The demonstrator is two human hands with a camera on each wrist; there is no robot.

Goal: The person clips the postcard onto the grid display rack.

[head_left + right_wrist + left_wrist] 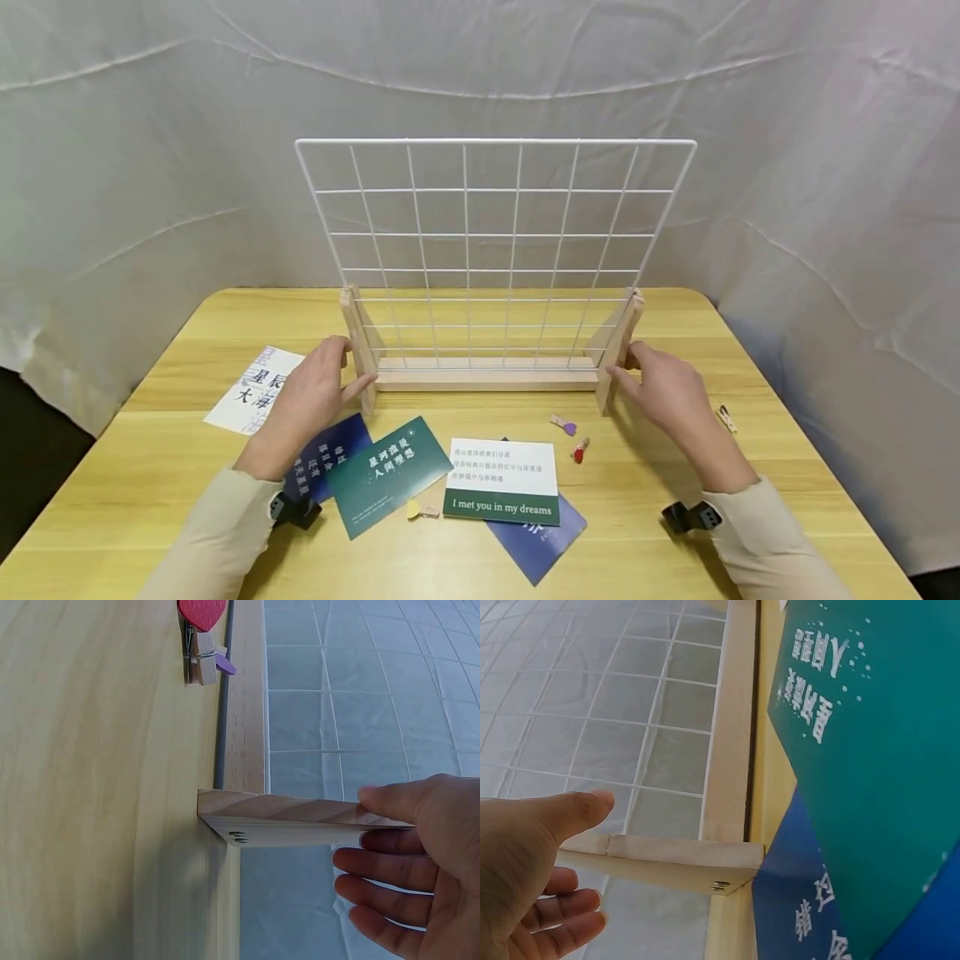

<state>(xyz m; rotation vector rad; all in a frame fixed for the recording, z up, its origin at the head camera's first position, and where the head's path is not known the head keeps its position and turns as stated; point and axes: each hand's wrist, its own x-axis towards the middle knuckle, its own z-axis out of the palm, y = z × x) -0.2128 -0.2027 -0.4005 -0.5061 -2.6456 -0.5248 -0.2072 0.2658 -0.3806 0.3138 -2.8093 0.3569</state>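
A white wire grid panel (492, 190) stands upright in a wooden stand (487, 386) with a side piece at each end. My left hand (311, 392) is at the left side piece, thumb on the inner side and fingers on the outer; in the left wrist view, a gap shows between the thumb (585, 814) and the wood. My right hand (667, 387) holds the right side piece (292, 814), its thumb laid on the edge and its index finger against the outer face. The other right fingers are loosely bent below.
In front lie a green card (390, 479), a white-and-green card (502, 471) over a purple-blue card (543, 546), and a dark blue card (348, 442). A white card (251, 396) lies left. Small clips, purple (564, 425), red (580, 451), yellow (422, 510) and another (726, 418), are scattered about.
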